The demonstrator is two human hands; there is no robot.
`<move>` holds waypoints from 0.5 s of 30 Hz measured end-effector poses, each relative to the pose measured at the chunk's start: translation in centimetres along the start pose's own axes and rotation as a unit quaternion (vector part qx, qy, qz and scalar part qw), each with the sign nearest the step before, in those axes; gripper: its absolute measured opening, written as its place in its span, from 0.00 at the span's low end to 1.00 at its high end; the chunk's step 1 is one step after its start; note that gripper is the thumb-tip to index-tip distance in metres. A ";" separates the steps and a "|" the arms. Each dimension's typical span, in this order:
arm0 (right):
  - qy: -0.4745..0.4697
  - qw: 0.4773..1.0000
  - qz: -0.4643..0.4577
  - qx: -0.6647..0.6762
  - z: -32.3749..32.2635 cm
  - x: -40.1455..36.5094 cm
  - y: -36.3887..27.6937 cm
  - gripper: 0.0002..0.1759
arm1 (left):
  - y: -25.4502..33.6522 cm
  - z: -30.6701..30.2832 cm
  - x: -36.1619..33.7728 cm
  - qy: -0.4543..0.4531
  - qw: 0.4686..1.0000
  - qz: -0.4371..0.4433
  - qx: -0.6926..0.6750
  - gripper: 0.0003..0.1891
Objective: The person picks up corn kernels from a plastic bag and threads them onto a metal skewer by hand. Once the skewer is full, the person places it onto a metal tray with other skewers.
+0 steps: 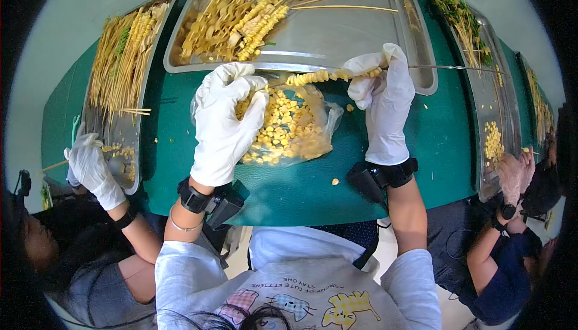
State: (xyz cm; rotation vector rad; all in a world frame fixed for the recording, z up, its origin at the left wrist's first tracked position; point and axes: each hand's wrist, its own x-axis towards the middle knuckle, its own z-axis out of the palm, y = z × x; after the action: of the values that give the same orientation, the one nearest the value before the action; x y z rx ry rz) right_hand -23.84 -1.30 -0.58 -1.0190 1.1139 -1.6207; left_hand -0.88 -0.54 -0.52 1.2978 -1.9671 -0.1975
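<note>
A metal skewer threaded with yellow corn kernels lies nearly level above the table. My gloved right hand is closed around its kernel-covered part, and the bare twisted shaft sticks out to the right. My gloved left hand is curled at the skewer's left end, thumb and fingers pinched together; what they pinch is hidden. Beneath the hands, a clear plastic bag lies spread with loose corn kernels on it. The left hand covers part of this bag.
A metal tray with skewered food stands behind the bag. More trays flank it: a left tray and a right tray, both with skewers. Co-workers' gloved hands work at either side. Stray kernels dot the green table.
</note>
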 end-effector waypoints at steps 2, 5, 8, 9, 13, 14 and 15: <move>-0.007 1.000 -0.004 -0.002 0.0 0.0 0.1 0.36 | 0.1 0.0 0.0 -0.005 1.000 -0.002 -0.009 0.08; 0.001 1.000 -0.001 -0.006 0.2 -0.1 -0.1 0.36 | 0.3 -0.2 0.0 -0.013 1.000 -0.012 -0.022 0.09; 0.004 1.000 0.002 -0.007 0.3 -0.1 -0.1 0.35 | 0.2 -0.1 -0.1 -0.004 1.000 0.006 -0.017 0.09; 0.004 1.000 0.003 -0.008 0.2 -0.1 0.0 0.35 | 0.1 -0.1 -0.1 -0.002 1.000 0.012 -0.015 0.08; 0.014 1.000 0.005 0.000 0.4 -0.1 0.1 0.34 | 0.1 -0.2 -0.1 -0.017 1.000 0.016 -0.020 0.08; 0.020 1.000 0.011 0.002 0.5 -0.1 0.1 0.34 | 0.1 -0.3 -0.1 -0.024 0.999 0.012 -0.024 0.08; 0.025 1.000 0.017 0.005 0.6 -0.1 0.0 0.34 | 0.0 -0.2 -0.2 -0.025 0.999 0.010 -0.023 0.08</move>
State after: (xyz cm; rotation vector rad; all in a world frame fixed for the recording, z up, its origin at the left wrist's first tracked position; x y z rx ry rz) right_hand -23.24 -1.39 -0.46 -0.9536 1.1499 -1.6311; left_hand -0.76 -0.33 -0.47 1.2548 -2.0051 -0.2677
